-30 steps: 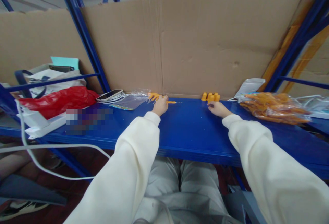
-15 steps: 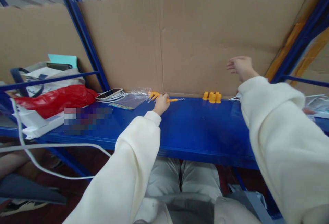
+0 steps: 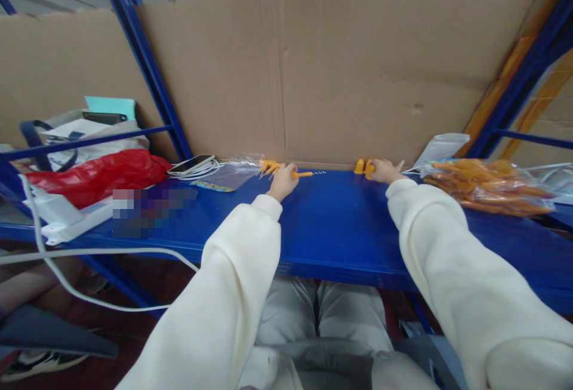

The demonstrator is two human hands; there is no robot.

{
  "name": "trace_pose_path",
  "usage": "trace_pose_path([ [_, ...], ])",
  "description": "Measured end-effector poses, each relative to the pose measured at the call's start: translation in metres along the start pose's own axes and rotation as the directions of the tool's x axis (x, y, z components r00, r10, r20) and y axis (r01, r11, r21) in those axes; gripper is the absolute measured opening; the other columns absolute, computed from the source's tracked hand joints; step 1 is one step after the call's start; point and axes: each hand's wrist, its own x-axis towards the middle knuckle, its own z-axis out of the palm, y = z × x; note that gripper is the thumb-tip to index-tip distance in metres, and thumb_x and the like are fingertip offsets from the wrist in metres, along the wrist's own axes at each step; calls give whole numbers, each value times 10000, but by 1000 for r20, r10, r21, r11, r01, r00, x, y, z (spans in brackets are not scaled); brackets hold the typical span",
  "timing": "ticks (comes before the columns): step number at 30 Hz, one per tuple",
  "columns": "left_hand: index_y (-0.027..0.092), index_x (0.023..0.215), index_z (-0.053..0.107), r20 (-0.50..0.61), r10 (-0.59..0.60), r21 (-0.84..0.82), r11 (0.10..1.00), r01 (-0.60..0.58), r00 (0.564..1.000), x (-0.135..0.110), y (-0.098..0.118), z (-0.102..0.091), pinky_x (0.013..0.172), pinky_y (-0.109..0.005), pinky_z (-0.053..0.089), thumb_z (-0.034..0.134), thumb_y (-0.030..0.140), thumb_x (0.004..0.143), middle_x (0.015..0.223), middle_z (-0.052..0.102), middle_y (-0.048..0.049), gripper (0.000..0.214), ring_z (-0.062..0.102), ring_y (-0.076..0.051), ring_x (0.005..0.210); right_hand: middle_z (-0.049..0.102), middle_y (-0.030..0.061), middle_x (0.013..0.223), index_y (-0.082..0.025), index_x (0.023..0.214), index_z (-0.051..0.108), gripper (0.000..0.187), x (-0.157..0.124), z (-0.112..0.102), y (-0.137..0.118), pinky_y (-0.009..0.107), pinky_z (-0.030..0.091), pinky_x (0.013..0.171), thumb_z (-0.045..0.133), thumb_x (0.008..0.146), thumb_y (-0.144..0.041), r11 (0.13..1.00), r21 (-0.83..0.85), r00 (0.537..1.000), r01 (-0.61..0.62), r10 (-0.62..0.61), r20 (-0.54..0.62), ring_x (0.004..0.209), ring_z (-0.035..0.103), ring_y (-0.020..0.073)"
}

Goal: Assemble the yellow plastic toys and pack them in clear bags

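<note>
- The left hand [image 3: 284, 180] lies at the far edge of the blue shelf [image 3: 340, 229], a little left of its middle, with the fingers curled shut around an orange ridged rod [image 3: 302, 174].
- The rod sticks out of the fist to the right and lies flat on the shelf, parallel to the far edge. A thin wire spring shows at its free tip.
- Just left of that hand, a small heap of orange pieces [image 3: 268, 166] rests against the foot of the cardboard sheet [image 3: 358, 67] that stands along the back of the shelf.
- The right hand [image 3: 385, 170] is at the same far edge, right of the middle, with its fingertips on a cluster of small orange caps [image 3: 360, 166] that stand upright beside the cardboard.
- The thumb is raised, but the hand hides the caps nearest it, so I cannot tell whether the fingers are clamped on one or only touching.
- Both hands are well apart, with bare blue shelf between them.
- Towards the far left corner lie a clear bag [image 3: 230, 174], a phone [image 3: 191, 164] on a coiled white cable [image 3: 203, 171], and a red bag [image 3: 101, 175].
- Towards the far right corner sits a clear bag of orange parts [image 3: 486, 184], with a white pouch [image 3: 441, 146] behind it.
</note>
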Motion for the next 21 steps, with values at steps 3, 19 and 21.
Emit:
trace_pose_path([
  [3, 205, 1050, 675, 9, 4, -7, 1000, -3, 1000, 0, 2, -1, 974, -355, 536, 617, 116, 856, 1090, 665, -90, 221, 672, -237, 1037, 758, 125, 1143, -240, 1150, 756, 385, -1, -8, -4, 712, 324, 1124, 565, 822, -180, 998, -7, 998, -57, 57, 11, 1205, 648, 358],
  [19, 190, 1008, 668, 20, 30, -31, 999, -29, 999, -2, 2, -2, 994, -344, 519, 626, 115, 848, 1061, 675, -92, 182, 666, -232, 1070, 570, 257, 1424, -51, 1401, 592, 617, -26, 22, -10, 496, 402, 1140, 569, 794, -154, 967, 51, 967, 249, -252, 46, 1322, 551, 406],
  [21, 186, 1007, 666, 14, 36, -36, 999, -36, 999, -2, 2, -3, 995, -344, 517, 623, 113, 848, 1054, 673, -92, 180, 666, -226, 1057, 546, 243, 1458, -68, 1472, 521, 699, -26, 26, -6, 508, 395, 1148, 561, 780, -160, 964, 84, 966, 251, -255, 36, 1368, 514, 404],
])
